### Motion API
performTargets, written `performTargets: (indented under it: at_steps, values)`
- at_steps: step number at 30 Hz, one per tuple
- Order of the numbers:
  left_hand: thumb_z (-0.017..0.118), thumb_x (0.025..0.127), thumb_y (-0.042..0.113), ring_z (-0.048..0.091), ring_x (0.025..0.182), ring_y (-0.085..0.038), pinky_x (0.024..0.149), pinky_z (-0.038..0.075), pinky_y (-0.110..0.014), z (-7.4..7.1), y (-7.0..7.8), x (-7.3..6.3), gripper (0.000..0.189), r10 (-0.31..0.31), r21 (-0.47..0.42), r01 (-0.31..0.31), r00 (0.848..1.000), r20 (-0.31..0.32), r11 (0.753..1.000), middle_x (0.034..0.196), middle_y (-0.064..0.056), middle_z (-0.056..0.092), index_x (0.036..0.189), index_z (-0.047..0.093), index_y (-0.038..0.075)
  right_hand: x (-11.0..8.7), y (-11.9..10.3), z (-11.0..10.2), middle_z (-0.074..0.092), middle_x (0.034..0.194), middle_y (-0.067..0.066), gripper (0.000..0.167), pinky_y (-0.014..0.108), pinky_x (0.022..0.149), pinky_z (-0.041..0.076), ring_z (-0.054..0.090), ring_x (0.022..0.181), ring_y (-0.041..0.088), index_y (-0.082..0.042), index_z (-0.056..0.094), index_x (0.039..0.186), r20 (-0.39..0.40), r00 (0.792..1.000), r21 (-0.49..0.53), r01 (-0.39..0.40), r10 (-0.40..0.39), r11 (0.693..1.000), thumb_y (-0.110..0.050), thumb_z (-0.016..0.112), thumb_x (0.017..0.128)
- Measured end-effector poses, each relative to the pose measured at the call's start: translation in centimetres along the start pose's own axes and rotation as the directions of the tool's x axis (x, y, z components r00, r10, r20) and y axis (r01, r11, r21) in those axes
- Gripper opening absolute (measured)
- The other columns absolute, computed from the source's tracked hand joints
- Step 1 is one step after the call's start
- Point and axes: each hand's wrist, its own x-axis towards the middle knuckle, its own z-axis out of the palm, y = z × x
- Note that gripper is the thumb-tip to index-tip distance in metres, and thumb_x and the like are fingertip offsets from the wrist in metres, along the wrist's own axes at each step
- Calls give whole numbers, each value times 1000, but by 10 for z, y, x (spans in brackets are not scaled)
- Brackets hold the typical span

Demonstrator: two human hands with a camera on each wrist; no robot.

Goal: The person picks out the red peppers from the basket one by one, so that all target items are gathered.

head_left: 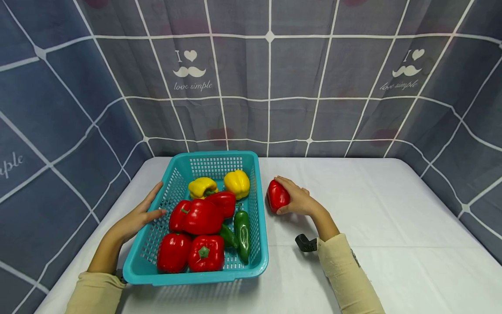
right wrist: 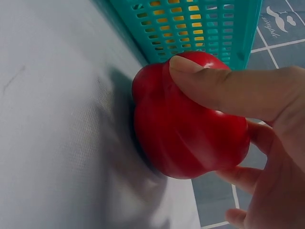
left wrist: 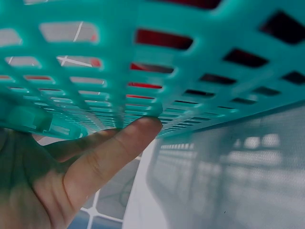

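Just right of centre, the right hand (head_left: 296,199), fingers gripping a red pepper (head_left: 276,195), could slip on its glossy skin; at left, the left hand (head_left: 133,220), fingers spread, touches the basket (head_left: 196,278).

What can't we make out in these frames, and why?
Head: the held pepper's right side, covered by the right hand.
Head: the left green pepper's upper-left end, behind red peppers.
Head: the lettering at far left, cut off by the frame edge.
Left wrist: which peppers the red patches belong to; the basket wall masks them.
Right wrist: outlines of the yellow patches, broken up by the basket wall.
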Motion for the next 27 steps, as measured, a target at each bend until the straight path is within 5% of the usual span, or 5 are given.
performTargets:
  at_steps: [27]
  values:
    - [46, 91, 13, 17, 126, -56, 82, 45, -61, -1, 1, -1, 81, 6, -7, -6, 1000, 7, 1000, 149, -25, -9, 146, -13, 15, -4, 5, -5, 23, 149, 10, 94, 62, 97, 31, 31, 129, 37, -14, 22, 145, 24, 1000, 57, 18, -19, 998, -13, 77, 68]
